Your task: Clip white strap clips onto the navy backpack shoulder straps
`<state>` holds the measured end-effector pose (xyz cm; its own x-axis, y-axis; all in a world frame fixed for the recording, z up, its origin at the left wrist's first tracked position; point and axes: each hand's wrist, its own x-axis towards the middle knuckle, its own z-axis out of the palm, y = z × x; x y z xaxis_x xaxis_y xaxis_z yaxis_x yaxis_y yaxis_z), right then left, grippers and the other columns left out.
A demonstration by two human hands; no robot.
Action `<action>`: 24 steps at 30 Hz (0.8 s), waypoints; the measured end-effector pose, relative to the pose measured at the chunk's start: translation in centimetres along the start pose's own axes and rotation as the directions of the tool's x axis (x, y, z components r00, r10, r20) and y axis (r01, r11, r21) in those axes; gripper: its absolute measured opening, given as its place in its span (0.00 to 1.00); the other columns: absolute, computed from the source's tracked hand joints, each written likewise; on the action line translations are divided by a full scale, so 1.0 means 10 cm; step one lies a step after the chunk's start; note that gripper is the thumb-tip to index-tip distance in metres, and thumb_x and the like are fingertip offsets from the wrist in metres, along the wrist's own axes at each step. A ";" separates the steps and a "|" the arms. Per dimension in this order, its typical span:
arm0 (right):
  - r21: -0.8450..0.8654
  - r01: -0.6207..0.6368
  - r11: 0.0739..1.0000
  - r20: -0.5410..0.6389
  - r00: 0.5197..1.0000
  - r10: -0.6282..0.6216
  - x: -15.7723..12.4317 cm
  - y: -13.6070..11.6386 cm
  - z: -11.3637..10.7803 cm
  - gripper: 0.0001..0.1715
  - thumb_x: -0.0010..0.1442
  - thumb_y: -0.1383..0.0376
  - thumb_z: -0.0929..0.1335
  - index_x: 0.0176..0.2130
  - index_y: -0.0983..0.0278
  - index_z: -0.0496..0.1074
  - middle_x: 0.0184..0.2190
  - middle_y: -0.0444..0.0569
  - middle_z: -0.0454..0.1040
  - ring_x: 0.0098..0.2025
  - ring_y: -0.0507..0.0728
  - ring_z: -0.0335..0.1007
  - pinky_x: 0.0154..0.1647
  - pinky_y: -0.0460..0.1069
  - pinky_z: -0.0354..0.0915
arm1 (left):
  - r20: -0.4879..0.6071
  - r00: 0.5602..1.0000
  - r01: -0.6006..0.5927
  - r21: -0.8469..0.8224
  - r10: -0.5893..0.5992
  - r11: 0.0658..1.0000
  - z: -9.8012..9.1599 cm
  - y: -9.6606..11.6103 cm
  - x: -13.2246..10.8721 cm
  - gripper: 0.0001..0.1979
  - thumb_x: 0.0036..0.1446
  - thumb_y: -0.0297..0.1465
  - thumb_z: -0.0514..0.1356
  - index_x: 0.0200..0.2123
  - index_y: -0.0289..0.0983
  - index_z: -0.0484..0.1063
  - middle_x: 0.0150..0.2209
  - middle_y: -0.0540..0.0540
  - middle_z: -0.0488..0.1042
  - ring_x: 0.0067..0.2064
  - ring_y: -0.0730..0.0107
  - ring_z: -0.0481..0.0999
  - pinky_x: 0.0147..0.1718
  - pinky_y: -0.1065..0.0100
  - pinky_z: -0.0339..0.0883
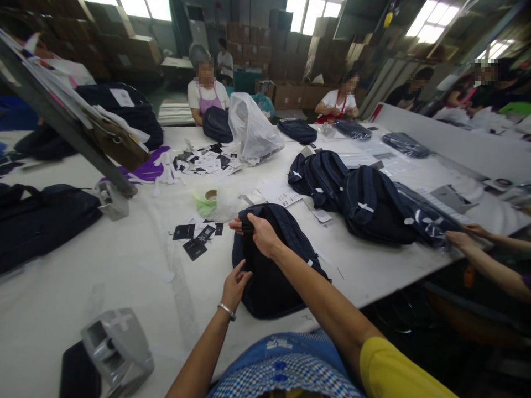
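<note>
A dark navy backpack (282, 293) lies on the white table in front of me, its black back panel facing up. My right hand (263, 235) reaches over its top end, thumb and fingers closed on a black shoulder strap (248, 243). Lower down, my left hand (235, 284), with a silver bracelet on the wrist, pinches the same strap at the bag's left edge. Black and white tags (194, 249) are scattered just left of the bag. Behind them sits a light green tape roll (205, 203).
More navy backpacks (365, 204) lie to the right, where a co-worker's hands (460, 237) touch a plastic-wrapped one. A grey tape dispenser (120, 348) stands at front left. A slanted metal post (62, 105) rises at left. Other people work across the table beside a clear plastic bag (253, 127).
</note>
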<state>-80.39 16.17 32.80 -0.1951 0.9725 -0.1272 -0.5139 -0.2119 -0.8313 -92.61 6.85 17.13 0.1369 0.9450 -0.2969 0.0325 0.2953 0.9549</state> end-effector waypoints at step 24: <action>-0.242 -0.095 0.966 -0.116 0.991 0.069 -0.47 -0.15 0.03 0.23 0.58 0.50 0.66 0.40 0.68 0.73 0.31 0.50 0.75 0.32 0.53 0.71 0.36 0.49 0.67 | 0.062 0.965 -0.252 0.503 0.256 0.827 -0.05 0.64 -0.03 0.15 0.54 0.43 0.60 0.35 0.38 0.77 0.29 0.48 0.75 0.29 0.69 0.70 0.31 0.69 0.62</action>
<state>-78.96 11.88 34.80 -0.1318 0.9602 -0.2461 -0.2755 -0.2740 -0.9214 -92.92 8.54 23.37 0.2020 0.9785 -0.0411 0.4899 -0.0646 0.8694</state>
